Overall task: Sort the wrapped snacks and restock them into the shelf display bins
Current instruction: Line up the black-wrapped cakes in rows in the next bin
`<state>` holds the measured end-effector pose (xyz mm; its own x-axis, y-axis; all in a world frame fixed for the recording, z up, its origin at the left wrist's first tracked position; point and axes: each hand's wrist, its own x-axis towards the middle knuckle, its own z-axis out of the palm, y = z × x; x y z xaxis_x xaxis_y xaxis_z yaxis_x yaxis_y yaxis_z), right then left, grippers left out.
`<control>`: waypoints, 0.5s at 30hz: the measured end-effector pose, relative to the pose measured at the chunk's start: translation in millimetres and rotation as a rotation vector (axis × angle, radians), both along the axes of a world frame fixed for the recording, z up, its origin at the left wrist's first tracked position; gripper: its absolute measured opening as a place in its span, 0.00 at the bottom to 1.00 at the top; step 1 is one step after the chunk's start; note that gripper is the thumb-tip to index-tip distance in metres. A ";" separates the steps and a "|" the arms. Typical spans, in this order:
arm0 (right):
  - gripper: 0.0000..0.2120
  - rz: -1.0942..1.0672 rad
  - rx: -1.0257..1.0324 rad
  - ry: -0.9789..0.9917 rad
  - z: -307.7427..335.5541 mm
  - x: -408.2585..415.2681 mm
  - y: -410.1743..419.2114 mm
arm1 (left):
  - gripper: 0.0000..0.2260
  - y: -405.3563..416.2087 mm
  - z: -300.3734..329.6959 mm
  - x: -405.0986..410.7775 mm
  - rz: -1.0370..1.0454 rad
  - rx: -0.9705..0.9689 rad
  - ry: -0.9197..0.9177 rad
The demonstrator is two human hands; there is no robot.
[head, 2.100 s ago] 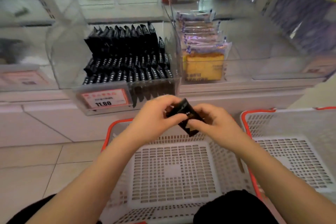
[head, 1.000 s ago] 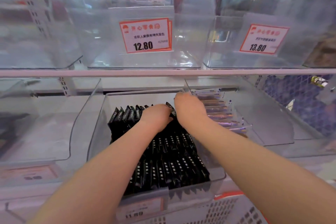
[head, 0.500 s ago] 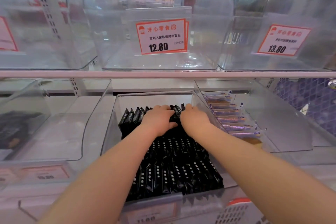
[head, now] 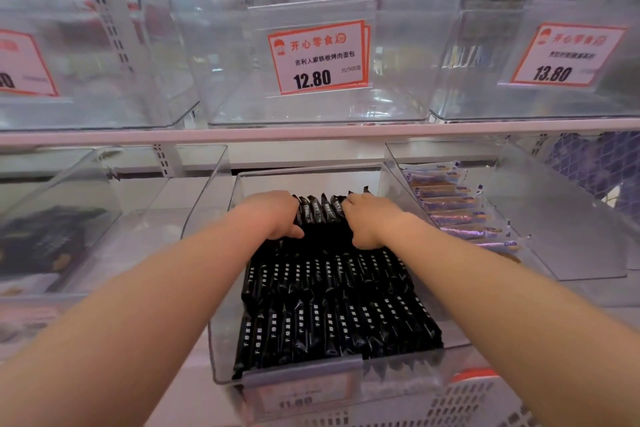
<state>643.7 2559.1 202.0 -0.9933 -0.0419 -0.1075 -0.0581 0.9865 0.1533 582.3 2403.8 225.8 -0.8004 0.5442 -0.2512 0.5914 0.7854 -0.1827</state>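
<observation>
Nearest the camera, at the bottom right, the white perforated plastic basket with a red rim (head: 478, 392) shows through the front of the shelf display. Just above it sits the clear plastic display bin (head: 221, 340) on the lower shelf, a blurred price label (head: 298, 399) on its front lip. The bin holds the black wrapped snacks with white lettering (head: 332, 315), which stand on edge in tight rows running from the front wall to the back.

Two bare forearms reach in over these rows. The left hand (head: 273, 215) rests on the rearmost row at its left end, fingers curled over the packet tops and the thumb lying across the packets in front; the right hand (head: 370, 218) does the same at the right end. A few packet tops stand exposed between the two hands. Whether either hand actually pinches a packet cannot be told.

To the right, a neighbouring clear bin (head: 554, 218) holds purple-and-white wrapped cakes (head: 450, 208) stacked in a line. To the left, another clear bin (head: 69, 204) shows blurred dark contents.

Further back, the white shelf edge (head: 311, 135) carries a row of clear bins. The middle one bears a red-bordered price card reading 12.80 (head: 317, 57); the one on the right bears a similar price card reading 13.80 (head: 564, 55).
</observation>
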 end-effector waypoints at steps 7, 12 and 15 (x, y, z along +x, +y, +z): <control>0.28 0.183 0.032 0.144 -11.7 2.2 -18.0 | 0.22 -0.2 -4.5 -3.3 0.063 0.086 0.094; 0.24 0.118 0.042 0.299 -14.9 -3.4 -25.3 | 0.22 0.5 -1.7 2.3 0.053 0.074 0.084; 0.26 0.119 -0.059 0.291 -20.0 -2.7 -30.9 | 0.24 -13.6 7.3 3.6 0.021 -0.011 0.006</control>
